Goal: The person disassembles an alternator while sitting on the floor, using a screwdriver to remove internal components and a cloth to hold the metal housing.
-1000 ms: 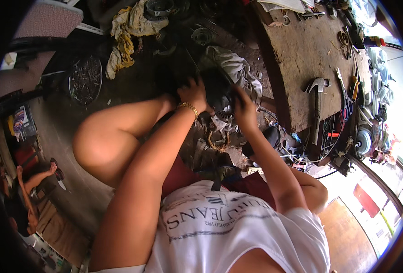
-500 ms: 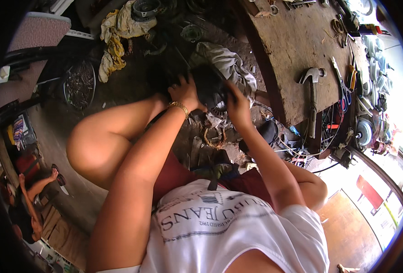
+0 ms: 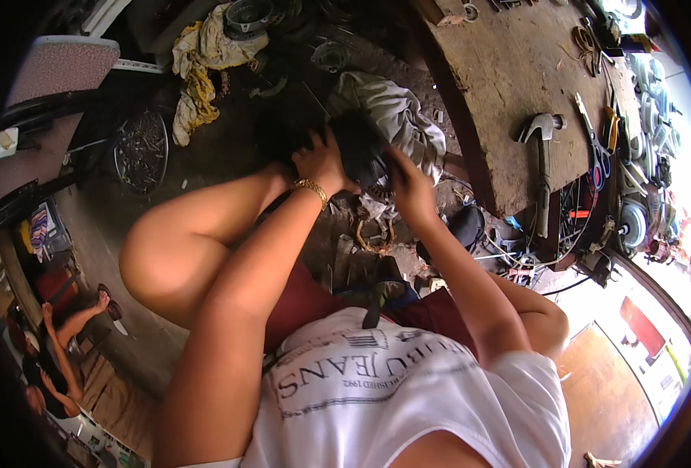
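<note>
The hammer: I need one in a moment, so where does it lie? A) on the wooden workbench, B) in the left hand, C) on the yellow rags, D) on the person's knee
A: the hammer lies flat on the wooden workbench, apart from both hands, which grip a dark part.

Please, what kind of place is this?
Probably a small repair workshop. A worn wooden workbench carries a hammer and other hand tools, a spoked wheel stands by the wall, and both hands grip a dark part over a greasy floor.
</note>
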The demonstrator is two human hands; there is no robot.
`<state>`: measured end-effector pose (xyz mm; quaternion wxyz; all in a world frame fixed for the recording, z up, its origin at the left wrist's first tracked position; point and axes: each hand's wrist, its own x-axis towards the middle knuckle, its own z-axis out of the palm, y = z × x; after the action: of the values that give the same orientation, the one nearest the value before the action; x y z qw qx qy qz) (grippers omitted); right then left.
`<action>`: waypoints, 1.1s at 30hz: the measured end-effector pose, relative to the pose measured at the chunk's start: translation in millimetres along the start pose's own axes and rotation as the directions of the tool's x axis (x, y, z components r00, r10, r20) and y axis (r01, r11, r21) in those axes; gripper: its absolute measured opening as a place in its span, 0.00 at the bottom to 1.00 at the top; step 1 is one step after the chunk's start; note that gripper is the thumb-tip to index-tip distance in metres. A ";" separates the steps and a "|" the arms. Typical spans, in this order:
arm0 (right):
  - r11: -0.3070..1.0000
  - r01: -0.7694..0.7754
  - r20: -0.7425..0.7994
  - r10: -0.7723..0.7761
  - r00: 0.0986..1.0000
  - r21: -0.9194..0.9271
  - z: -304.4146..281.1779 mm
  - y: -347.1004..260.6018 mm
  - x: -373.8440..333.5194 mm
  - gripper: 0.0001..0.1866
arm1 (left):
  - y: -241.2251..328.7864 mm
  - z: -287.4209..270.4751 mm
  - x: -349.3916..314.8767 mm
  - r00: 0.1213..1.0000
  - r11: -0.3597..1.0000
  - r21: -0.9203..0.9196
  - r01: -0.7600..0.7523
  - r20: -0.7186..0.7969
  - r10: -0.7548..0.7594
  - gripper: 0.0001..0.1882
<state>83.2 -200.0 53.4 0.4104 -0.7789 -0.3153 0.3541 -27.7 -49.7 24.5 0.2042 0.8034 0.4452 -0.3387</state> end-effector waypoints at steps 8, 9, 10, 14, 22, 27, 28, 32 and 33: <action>0.994 0.055 0.075 -0.048 0.996 -0.093 -54.6 -25.7 -55.3 0.22 | -12.3 -4.4 -3.8 1.000 0.999 -0.040 0.017 -0.003 -0.017 0.77; 0.994 0.095 0.036 -0.093 0.995 -0.057 -68.1 -26.5 -69.2 0.22 | -11.8 -1.5 -3.8 1.000 0.999 -0.029 0.014 -0.002 -0.014 0.77; 1.000 -0.018 0.084 0.019 0.996 -0.014 -78.0 -37.0 -75.5 0.22 | -12.9 2.2 -5.2 1.000 1.000 -0.020 0.019 0.002 -0.019 0.77; 0.988 0.156 -0.042 -0.157 0.987 -0.005 -11.4 18.8 -22.1 0.21 | 0.0 -3.2 0.1 1.000 1.000 0.001 0.009 0.002 -0.009 0.79; 0.994 0.100 0.061 -0.097 0.993 -0.043 -24.1 -27.0 -29.3 0.21 | -7.8 0.1 -6.1 1.000 1.000 0.003 0.027 0.014 -0.027 0.79; 0.995 0.061 0.110 -0.053 0.992 -0.074 -68.1 -44.6 -53.1 0.21 | -4.6 -0.7 -6.5 1.000 1.000 0.014 0.027 0.017 -0.027 0.78; 0.984 0.113 0.118 -0.097 0.988 -0.139 -49.1 -30.5 -36.0 0.21 | -4.7 -2.2 -5.3 1.000 1.000 0.016 0.026 0.010 -0.026 0.78; 0.970 0.145 0.074 -0.132 0.988 -0.198 22.9 -8.0 34.9 0.23 | 5.4 -3.0 -7.1 1.000 1.000 0.000 0.008 -0.006 -0.008 0.77; 0.978 0.168 0.054 -0.162 0.985 -0.126 22.5 -4.7 32.7 0.23 | 3.2 -4.3 -6.7 1.000 1.000 0.004 0.004 -0.021 -0.004 0.77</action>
<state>82.0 -162.9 38.6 0.3795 -0.7674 -0.4101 0.3145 -25.9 -52.5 32.3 0.1970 0.8064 0.4483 -0.3315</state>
